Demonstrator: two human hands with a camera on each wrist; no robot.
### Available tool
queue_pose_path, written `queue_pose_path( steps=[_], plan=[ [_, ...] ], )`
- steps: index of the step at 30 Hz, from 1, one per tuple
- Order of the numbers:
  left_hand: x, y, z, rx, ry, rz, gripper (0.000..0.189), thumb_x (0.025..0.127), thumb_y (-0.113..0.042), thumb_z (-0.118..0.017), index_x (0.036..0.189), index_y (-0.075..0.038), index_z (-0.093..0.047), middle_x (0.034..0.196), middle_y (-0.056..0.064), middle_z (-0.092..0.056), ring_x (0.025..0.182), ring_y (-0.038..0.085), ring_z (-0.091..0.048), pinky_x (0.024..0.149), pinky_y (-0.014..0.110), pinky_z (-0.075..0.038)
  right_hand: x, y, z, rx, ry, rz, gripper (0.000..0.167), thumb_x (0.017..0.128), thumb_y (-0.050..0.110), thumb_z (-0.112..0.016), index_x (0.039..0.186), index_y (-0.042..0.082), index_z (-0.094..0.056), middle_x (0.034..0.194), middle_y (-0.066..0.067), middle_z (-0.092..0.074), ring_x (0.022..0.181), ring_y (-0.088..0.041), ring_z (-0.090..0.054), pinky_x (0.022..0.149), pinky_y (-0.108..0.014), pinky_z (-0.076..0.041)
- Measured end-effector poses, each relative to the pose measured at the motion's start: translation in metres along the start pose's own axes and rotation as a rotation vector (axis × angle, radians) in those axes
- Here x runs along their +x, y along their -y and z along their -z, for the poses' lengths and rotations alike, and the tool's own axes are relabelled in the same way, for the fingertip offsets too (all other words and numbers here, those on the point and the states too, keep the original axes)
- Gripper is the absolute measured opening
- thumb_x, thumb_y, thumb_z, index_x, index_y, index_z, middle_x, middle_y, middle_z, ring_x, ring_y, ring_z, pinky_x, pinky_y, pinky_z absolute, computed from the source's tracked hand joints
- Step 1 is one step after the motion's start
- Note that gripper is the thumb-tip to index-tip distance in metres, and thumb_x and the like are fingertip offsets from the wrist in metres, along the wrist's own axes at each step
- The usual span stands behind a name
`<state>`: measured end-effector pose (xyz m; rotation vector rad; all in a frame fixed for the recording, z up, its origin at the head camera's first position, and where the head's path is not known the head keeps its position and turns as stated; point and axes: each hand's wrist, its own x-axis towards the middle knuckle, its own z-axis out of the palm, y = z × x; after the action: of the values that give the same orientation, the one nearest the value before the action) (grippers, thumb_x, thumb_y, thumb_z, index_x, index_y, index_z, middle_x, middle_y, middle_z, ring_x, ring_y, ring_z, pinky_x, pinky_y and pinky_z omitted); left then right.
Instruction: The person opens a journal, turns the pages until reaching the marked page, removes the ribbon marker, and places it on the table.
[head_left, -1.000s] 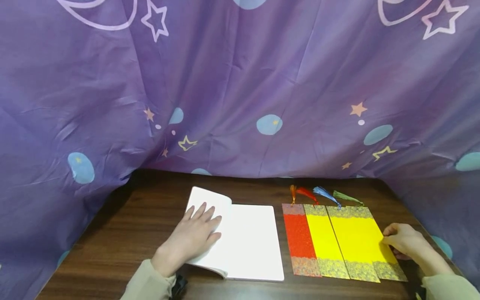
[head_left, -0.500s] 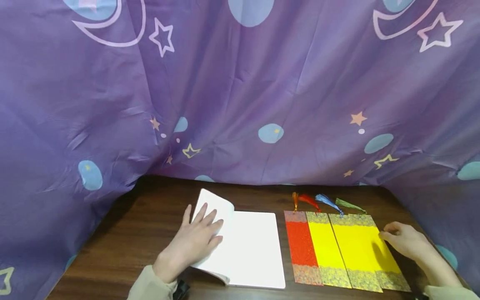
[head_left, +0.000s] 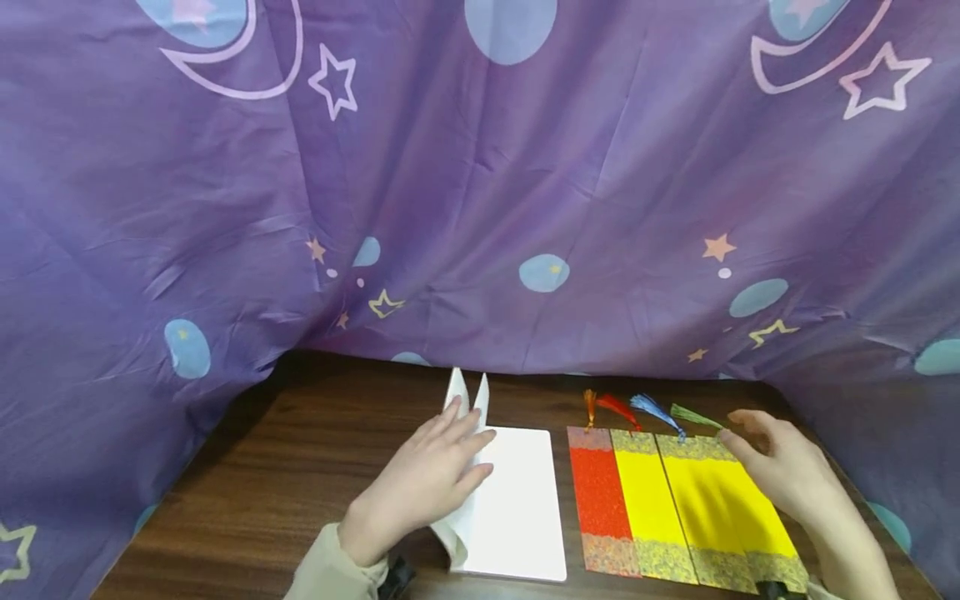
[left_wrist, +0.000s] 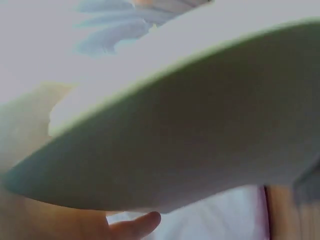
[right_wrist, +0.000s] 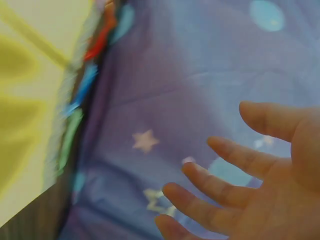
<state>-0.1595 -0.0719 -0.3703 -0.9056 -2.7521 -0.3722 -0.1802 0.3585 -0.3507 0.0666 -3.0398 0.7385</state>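
My left hand (head_left: 423,479) lies with fairly straight fingers against the raised left pages of a blank white notebook (head_left: 519,504). Those pages stand up and curve near the spine, while the right-hand page lies flat. In the left wrist view a pale sleeve (left_wrist: 175,125) blocks most of the hand; one fingertip (left_wrist: 145,224) shows near a white page. My right hand (head_left: 783,462) hovers with spread fingers and nothing in them, over the right side of overlapping bookmarks. One bookmark is red (head_left: 600,492); beside it are yellow bookmarks (head_left: 652,500) with patterned ends.
Tassels in orange (head_left: 589,407), red (head_left: 618,410), blue (head_left: 657,414) and green (head_left: 693,416) extend from the bookmarks' far ends. All rest on a dark wooden table (head_left: 285,492). A purple curtain (head_left: 450,183) with stars and moons hangs behind its far edge.
My left hand has moved right, swinging the left pages up toward the spine. The right hand has left the rightmost bookmark's edge, with its fingers spreading. The head view has tilted up slightly.
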Motion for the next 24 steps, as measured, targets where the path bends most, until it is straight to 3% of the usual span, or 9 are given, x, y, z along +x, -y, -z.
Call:
queue_pose_path(
  steps=[5, 10, 15, 19, 24],
  plan=[
    [0.015, -0.023, -0.004, 0.002, 0.046, -0.035, 0.042, 0.100, -0.040, -0.051, 0.136, -0.018, -0.060, 0.148, 0.009, -0.045, 0.143, 0.030, -0.028, 0.111, 0.048, -0.033, -0.007, 0.033, -0.007, 0.043, -0.083, 0.043, 0.061, 0.100, 0.046, -0.049, 0.137, -0.003, -0.047, 0.133, -0.035, -0.046, 0.112, -0.051, -0.050, 0.081, -0.063, -0.045],
    [0.027, -0.042, -0.011, -0.112, 0.033, -0.111, 0.044, 0.103, -0.042, -0.045, 0.137, -0.019, -0.059, 0.150, 0.007, -0.043, 0.142, 0.028, -0.031, 0.110, 0.046, -0.036, -0.008, 0.054, -0.020, 0.079, -0.152, 0.087, 0.054, 0.100, 0.041, -0.054, 0.135, 0.000, -0.051, 0.133, -0.032, -0.047, 0.113, -0.050, -0.049, 0.086, -0.065, -0.041],
    [0.032, -0.049, -0.017, -0.183, 0.032, -0.171, 0.052, 0.104, -0.050, -0.035, 0.138, -0.019, -0.058, 0.153, 0.004, -0.039, 0.143, 0.022, -0.029, 0.110, 0.043, -0.036, -0.007, 0.070, -0.039, 0.104, -0.226, 0.134, 0.050, 0.098, 0.033, -0.059, 0.133, -0.001, -0.052, 0.136, -0.032, -0.044, 0.115, -0.052, -0.048, 0.090, -0.066, -0.038],
    [0.031, -0.039, -0.018, -0.172, -0.015, -0.125, 0.053, 0.104, -0.050, -0.032, 0.140, -0.019, -0.056, 0.155, 0.005, -0.035, 0.145, 0.023, -0.025, 0.114, 0.045, -0.030, -0.001, 0.087, -0.053, 0.109, -0.258, 0.170, 0.052, 0.098, 0.034, -0.059, 0.136, 0.000, -0.050, 0.144, -0.035, -0.034, 0.126, -0.058, -0.032, 0.095, -0.072, -0.029],
    [0.026, -0.019, -0.019, -0.094, -0.065, -0.001, 0.056, 0.104, -0.052, -0.025, 0.148, -0.022, -0.046, 0.159, 0.006, -0.026, 0.148, 0.025, -0.014, 0.118, 0.048, -0.015, 0.005, 0.107, -0.072, 0.088, -0.271, 0.184, 0.061, 0.100, 0.044, -0.053, 0.145, 0.005, -0.041, 0.153, -0.034, -0.019, 0.136, -0.058, -0.019, 0.099, -0.077, -0.019]
  ],
)
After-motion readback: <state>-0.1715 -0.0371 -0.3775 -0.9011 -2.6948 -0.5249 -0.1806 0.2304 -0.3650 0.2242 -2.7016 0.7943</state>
